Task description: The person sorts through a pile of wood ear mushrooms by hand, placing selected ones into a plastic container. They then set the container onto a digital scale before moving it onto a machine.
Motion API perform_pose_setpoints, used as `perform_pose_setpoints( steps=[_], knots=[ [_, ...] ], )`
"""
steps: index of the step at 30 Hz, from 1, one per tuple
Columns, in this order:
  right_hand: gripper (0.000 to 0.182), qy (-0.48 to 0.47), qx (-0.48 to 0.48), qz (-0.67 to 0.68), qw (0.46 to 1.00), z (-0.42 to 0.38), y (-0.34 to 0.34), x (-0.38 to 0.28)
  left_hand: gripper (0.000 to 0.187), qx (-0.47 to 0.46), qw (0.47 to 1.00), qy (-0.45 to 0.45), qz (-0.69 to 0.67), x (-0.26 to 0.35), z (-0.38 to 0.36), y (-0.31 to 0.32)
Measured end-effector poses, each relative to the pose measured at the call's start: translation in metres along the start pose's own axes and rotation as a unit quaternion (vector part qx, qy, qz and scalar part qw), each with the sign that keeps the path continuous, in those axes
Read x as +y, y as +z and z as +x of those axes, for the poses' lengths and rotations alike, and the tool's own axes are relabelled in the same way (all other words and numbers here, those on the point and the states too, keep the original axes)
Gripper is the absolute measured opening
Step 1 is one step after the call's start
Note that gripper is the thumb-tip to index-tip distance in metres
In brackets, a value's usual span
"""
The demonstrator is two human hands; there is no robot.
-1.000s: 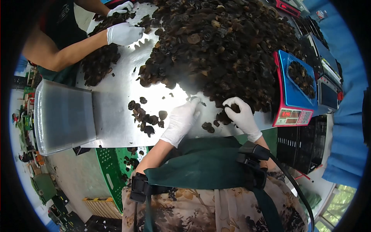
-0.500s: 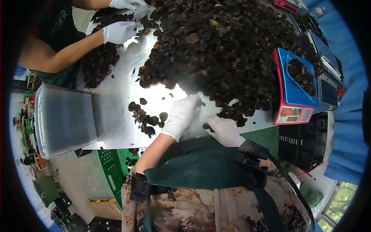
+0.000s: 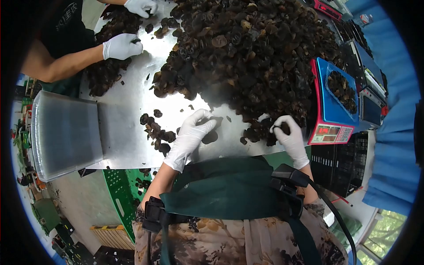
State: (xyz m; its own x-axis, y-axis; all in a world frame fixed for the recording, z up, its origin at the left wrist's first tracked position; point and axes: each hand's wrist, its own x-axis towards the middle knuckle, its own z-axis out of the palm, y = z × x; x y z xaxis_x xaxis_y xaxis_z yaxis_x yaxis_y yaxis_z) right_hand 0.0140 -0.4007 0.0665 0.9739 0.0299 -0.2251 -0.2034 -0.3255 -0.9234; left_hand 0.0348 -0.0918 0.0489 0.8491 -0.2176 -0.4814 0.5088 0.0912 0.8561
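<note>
My left hand (image 3: pixel 194 136), in a white glove, hovers over the bare metal table (image 3: pixel 128 128) with thumb and fingertips pinched together. Whatever is between those fingertips is too small or hidden to make out. A dark patch, piece or shadow, lies just beneath. My right hand (image 3: pixel 291 139), also gloved, curls its fingers around a dark wood ear mushroom (image 3: pixel 285 128) at the near edge of the big heap of wood ears (image 3: pixel 247 57). Left of my left hand lies a small loose group of wood ears (image 3: pixel 155 130).
On the right stands a red and blue scale (image 3: pixel 324 108) bearing a clear tray of wood ears (image 3: pixel 342 90). Stacked clear plastic containers (image 3: pixel 66 132) stand at the left. A co-worker's gloved hands (image 3: pixel 121 46) handle pieces at upper left. A green crate (image 3: pixel 119 190) sits below the table edge.
My right hand has moved right, away from my left hand, to the heap's near edge. My left hand has shifted slightly left. The co-worker's hands have drawn left, towards their body.
</note>
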Motion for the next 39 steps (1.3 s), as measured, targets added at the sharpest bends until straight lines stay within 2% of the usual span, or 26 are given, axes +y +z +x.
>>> perform_pose_setpoints(
  steps=[2, 4, 6, 9, 11, 12, 13, 16, 18, 21, 23, 27, 30, 33, 35, 36, 37, 38, 39],
  knots=[
    [0.018, -0.103, -0.009, -0.17, 0.98, -0.006, 0.02, -0.001, 0.007, 0.009, 1.0, -0.022, -0.014, -0.002, -0.003, -0.002],
    [0.035, -0.097, -0.052, -0.319, 0.941, -0.01, 0.039, -0.007, 0.007, 0.008, 0.999, -0.028, -0.034, -0.004, -0.005, -0.002],
    [0.027, -0.129, -0.06, -0.478, 0.867, -0.007, 0.056, -0.003, 0.007, 0.009, 0.998, -0.033, -0.055, -0.006, -0.007, -0.002],
    [0.019, -0.115, -0.041, -0.409, 0.905, 0.003, 0.063, 0.0, 0.009, 0.0, 0.996, -0.068, -0.066, -0.003, -0.01, -0.005],
    [0.014, -0.104, -0.013, -0.198, 0.975, 0.014, 0.06, 0.012, 0.009, 0.022, 0.997, -0.016, -0.069, -0.015, -0.007, -0.002],
    [0.012, -0.096, 0.002, -0.088, 0.991, 0.019, 0.057, 0.015, 0.009, 0.032, 0.997, 0.009, -0.071, -0.019, -0.006, 0.0],
    [0.011, 0.0, -0.02, -0.006, 1.0, 0.02, 0.053, 0.001, 0.011, 0.025, 0.998, 0.015, -0.059, -0.019, -0.007, 0.002],
    [0.009, 0.141, -0.036, 0.078, 0.986, 0.018, 0.044, -0.028, 0.015, -0.001, 0.999, 0.028, -0.031, -0.018, -0.006, 0.006],
    [0.009, 0.065, -0.024, 0.035, 0.997, 0.017, 0.046, -0.019, 0.018, -0.021, 0.999, 0.033, -0.023, -0.024, -0.001, 0.006],
    [0.012, -0.047, -0.029, -0.071, 0.996, 0.013, 0.049, -0.005, 0.011, 0.035, 0.999, 0.032, -0.005, -0.022, 0.0, 0.003],
    [0.015, -0.09, -0.04, -0.151, 0.984, 0.007, 0.058, -0.01, 0.015, 0.076, 0.997, 0.021, -0.001, -0.01, -0.007, 0.0],
    [0.033, -0.189, -0.095, -0.255, 0.943, 0.002, 0.083, -0.012, 0.02, 0.139, 0.988, 0.067, 0.006, -0.009, -0.005, -0.02],
    [0.034, -0.236, -0.066, -0.343, 0.907, 0.009, 0.101, -0.003, 0.016, 0.132, 0.987, 0.093, -0.003, -0.013, -0.004, -0.025],
    [0.027, -0.237, -0.067, -0.346, 0.905, 0.016, 0.109, 0.012, 0.003, 0.106, 0.989, 0.066, 0.079, -0.006, -0.006, -0.011],
    [0.023, -0.208, -0.078, -0.324, 0.919, 0.016, 0.108, 0.009, 0.017, 0.088, 0.981, 0.026, 0.173, -0.003, -0.001, 0.002],
    [0.022, -0.183, -0.087, -0.299, 0.932, 0.014, 0.105, 0.003, 0.026, 0.11, 0.926, 0.12, 0.342, -0.01, 0.006, 0.004],
    [0.021, -0.156, -0.095, -0.274, 0.944, 0.013, 0.104, -0.001, 0.028, 0.119, 0.876, 0.174, 0.433, -0.014, 0.015, 0.007],
    [0.02, -0.171, -0.093, -0.24, 0.951, 0.011, 0.103, 0.0, 0.03, 0.126, 0.815, 0.228, 0.518, -0.016, 0.022, 0.008],
    [0.02, -0.187, -0.083, -0.209, 0.956, 0.011, 0.1, 0.001, 0.031, 0.113, 0.802, 0.213, 0.547, -0.014, 0.023, 0.01]
  ],
)
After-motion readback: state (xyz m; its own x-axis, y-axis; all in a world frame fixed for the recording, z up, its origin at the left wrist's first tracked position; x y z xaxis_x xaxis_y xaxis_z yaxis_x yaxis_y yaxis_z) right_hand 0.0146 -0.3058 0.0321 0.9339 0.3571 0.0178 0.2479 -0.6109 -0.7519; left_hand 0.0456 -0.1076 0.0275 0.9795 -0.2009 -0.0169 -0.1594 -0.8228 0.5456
